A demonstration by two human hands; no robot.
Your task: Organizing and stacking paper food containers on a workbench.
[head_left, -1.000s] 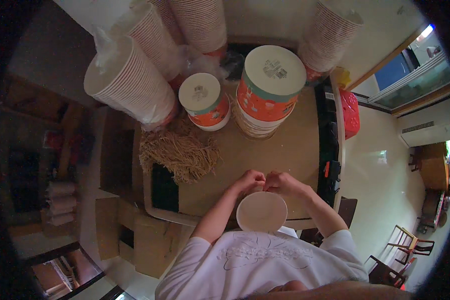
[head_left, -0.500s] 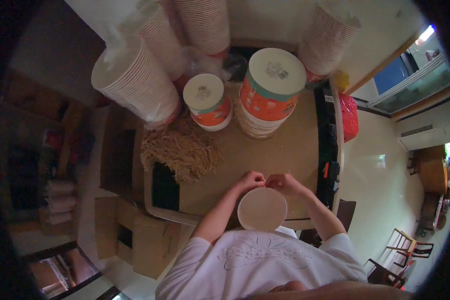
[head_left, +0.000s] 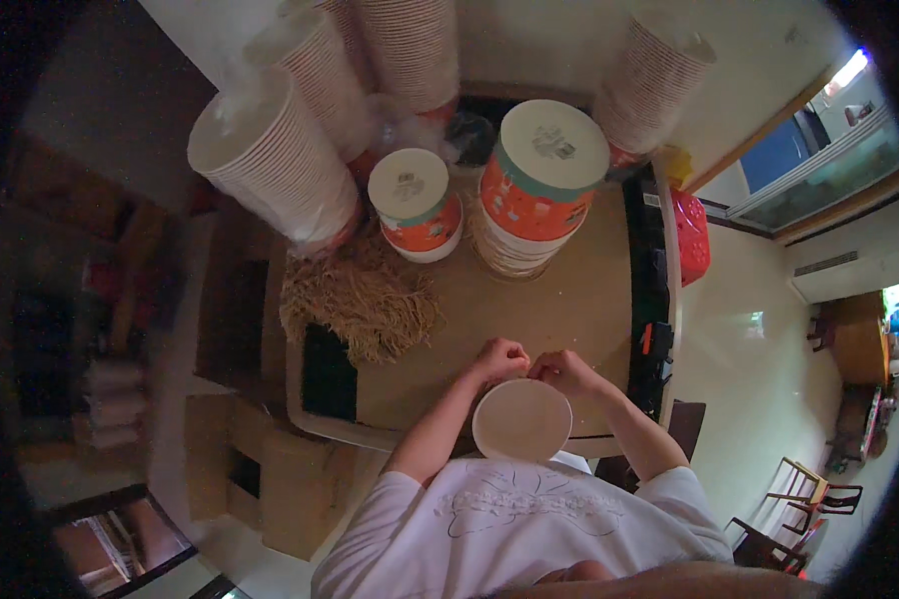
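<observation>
A white round paper tub (head_left: pixel 521 420) is close in front of my chest, its wide pale face turned up at the table's near edge. Just beyond its far rim, my left hand (head_left: pixel 500 360) and my right hand (head_left: pixel 565 372) face each other, slightly apart. The fingers of both are pinched together; whatever is between them is too small or hidden to name. Farther off on the left lies a loose heap of brown paper strings (head_left: pixel 370 304).
Upside-down orange tubs with green bands stand as a short stack (head_left: pixel 417 205) and a taller stack (head_left: pixel 544 175). Tall stacks of white tubs (head_left: pixel 275 165) rise at the back left, another stack (head_left: pixel 654 85) at the back right. Cardboard boxes (head_left: pixel 300 489) sit left, below the table.
My hands stay pinched beyond the tub's rim, with only a slight shift of the fingers. The view has moved a little; the stacks and strings look the same.
</observation>
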